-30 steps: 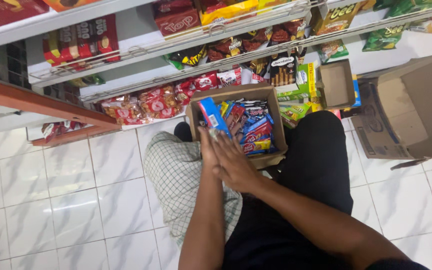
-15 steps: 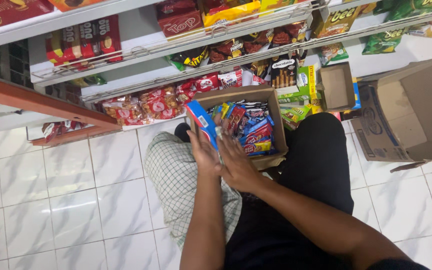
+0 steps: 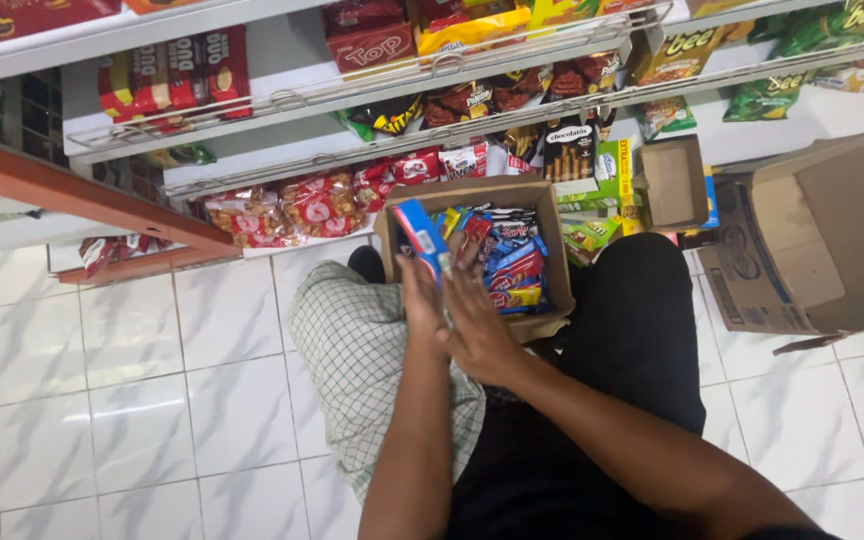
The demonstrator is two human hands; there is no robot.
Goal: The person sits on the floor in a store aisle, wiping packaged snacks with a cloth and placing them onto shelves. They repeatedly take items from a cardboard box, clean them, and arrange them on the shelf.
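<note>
Nearest the camera, the left hand (image 3: 420, 300) and right hand (image 3: 480, 325) are pressed together, palms facing, clamping a stack of blue snack packets (image 3: 422, 236) between them (the count cannot be told). The packets stand up over the near-left corner of an open cardboard box (image 3: 552, 262) holding more wrappers. A checked cloth (image 3: 352, 350) lies on the white tiled floor (image 3: 122, 400) left of the box. Beyond, 2 wire-fronted shelves (image 3: 282, 100) carry snacks; a larger carton (image 3: 822, 240) sits right.
</note>
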